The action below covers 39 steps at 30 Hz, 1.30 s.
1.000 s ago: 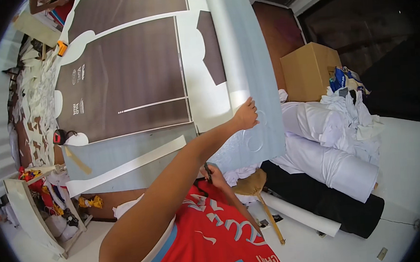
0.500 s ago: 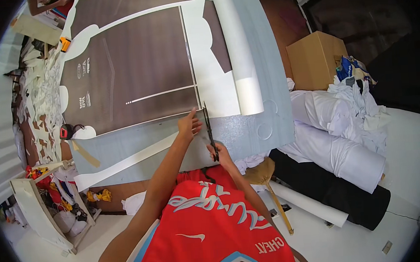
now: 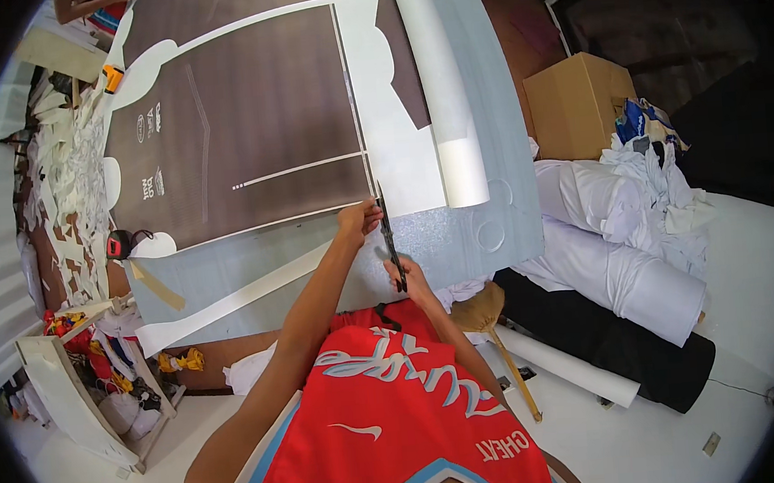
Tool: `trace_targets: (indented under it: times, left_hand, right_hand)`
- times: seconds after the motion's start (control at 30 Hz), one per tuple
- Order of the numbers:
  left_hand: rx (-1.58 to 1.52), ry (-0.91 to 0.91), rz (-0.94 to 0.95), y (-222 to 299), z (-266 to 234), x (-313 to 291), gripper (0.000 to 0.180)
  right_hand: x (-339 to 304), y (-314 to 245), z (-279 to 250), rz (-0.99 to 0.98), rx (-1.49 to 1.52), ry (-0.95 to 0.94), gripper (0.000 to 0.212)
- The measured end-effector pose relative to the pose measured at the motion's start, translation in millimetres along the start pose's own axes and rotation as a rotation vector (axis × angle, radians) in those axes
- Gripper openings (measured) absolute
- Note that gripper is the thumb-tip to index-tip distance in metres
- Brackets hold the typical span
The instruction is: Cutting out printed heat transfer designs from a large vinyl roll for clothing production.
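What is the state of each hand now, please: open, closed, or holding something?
Left hand: curled at the near edge of the printed sheet; whether it grips cannot be told.
Right hand: closed, holding black scissors.

Cardboard box (image 3: 571, 110), brown, right side. Blue package (image 3: 637, 120), just beside it. Crumpled white cloth (image 3: 658, 196), below the package. White fabric rolls (image 3: 618, 275), two, lying side by side. Black roll (image 3: 624, 355), thick, next to the nearer white one. White tube (image 3: 567, 372), slim, alongside the black roll. Tan hand fan (image 3: 480, 309), long-handled. Tape measure (image 3: 118, 245), red and black. White scraps (image 3: 65, 192), strewn, far left. Pale rack (image 3: 73, 398), coloured cloth inside, lower left.
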<state>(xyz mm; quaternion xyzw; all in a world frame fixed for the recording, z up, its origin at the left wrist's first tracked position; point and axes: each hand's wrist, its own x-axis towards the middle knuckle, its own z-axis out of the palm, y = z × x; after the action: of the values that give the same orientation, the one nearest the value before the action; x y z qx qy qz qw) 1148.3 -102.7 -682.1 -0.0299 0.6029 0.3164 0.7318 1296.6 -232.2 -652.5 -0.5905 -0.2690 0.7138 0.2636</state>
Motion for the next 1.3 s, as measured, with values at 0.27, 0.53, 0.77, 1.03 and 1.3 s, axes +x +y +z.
trace_targets:
  times: [0.27,0.53,0.77,1.03,1.3]
  left_hand:
    - [-0.003,0.018,0.067,-1.2,1.0,-5.2,0.018]
    - [-0.032,0.018,0.094,-1.5,3.8,-10.4,0.019]
    - [-0.02,0.043,0.109,-0.8,5.0,-13.6,0.022]
    - [-0.024,0.053,0.161,1.8,6.8,-18.4,0.026]
    - [-0.029,0.032,0.214,13.2,10.6,-36.1,0.031]
  right_hand:
    - [13.8,-17.0,3.8,-0.034,-0.039,0.033,0.038]
    - [15.6,-14.7,4.6,-0.051,-0.007,0.05,0.036]
    - [17.0,-23.4,3.8,-0.063,-0.074,0.07,0.036]
    - [30.5,-39.9,6.4,-0.074,-0.084,0.116,0.038]
    - [55.1,-61.8,15.5,-0.04,-0.061,0.079,0.032]
